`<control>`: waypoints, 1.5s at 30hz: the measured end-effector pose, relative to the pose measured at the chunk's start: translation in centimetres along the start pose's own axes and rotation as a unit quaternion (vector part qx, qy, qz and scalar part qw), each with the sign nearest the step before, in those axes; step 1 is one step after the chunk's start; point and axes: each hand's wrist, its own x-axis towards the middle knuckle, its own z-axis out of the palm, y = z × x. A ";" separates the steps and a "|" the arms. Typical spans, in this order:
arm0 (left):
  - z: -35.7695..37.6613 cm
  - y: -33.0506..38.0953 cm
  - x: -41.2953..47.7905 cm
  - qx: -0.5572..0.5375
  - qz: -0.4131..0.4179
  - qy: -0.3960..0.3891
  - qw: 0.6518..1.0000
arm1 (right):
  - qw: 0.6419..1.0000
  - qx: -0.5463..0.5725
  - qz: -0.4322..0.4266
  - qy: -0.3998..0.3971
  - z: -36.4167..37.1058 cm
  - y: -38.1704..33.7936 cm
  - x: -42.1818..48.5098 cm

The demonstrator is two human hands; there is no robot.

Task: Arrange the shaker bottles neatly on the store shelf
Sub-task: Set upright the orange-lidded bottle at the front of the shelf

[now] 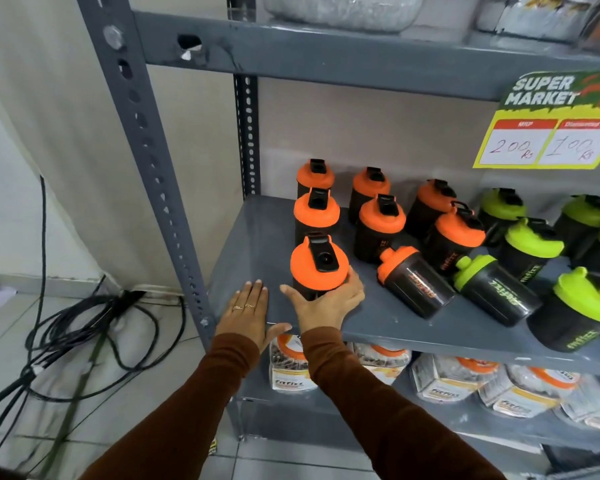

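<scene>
Black shaker bottles stand on a grey metal shelf point(257, 223). My right hand point(326, 303) grips the front orange-lidded bottle point(317, 263), which stands upright at the left front. My left hand point(246, 311) lies flat and open on the shelf just left of it. Behind stand several upright orange-lidded bottles point(316, 211). One orange-lidded bottle point(413, 282) lies tipped on its side to the right. Beside it a green-lidded bottle point(492, 289) also lies tipped. More green-lidded bottles point(530, 240) stand at the right.
A yellow and green price sign point(551, 123) hangs from the shelf above at the right. The grey perforated upright point(146, 140) stands left of my hands. Black cables point(84, 317) lie on the tiled floor. Packaged jars point(454, 386) fill the shelf below.
</scene>
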 end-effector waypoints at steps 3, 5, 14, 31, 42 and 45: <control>0.2 -0.2 0.1 0.001 0.005 -0.001 1.000 | 0.997 -0.022 -0.072 -0.031 -1.1 1.2 -0.4; 0.2 -0.1 0.0 0.001 0.003 0.003 1.000 | 0.988 -0.050 -0.143 -0.026 -2.5 2.7 0.2; 0.3 0.1 0.1 0.010 -0.003 0.014 1.000 | 0.871 -0.476 -0.116 0.030 -9.0 1.3 9.4; 1.8 6.6 -0.2 -0.002 0.030 0.022 0.999 | 0.987 -0.098 -0.013 0.130 -15.0 5.3 6.8; 5.6 10.3 -4.9 -0.017 0.170 0.068 0.983 | 0.982 -0.143 -0.116 0.038 -15.3 5.4 6.8; 4.9 15.4 -3.2 0.002 0.267 0.060 0.962 | 0.925 -0.340 -0.148 0.081 -19.8 5.5 10.6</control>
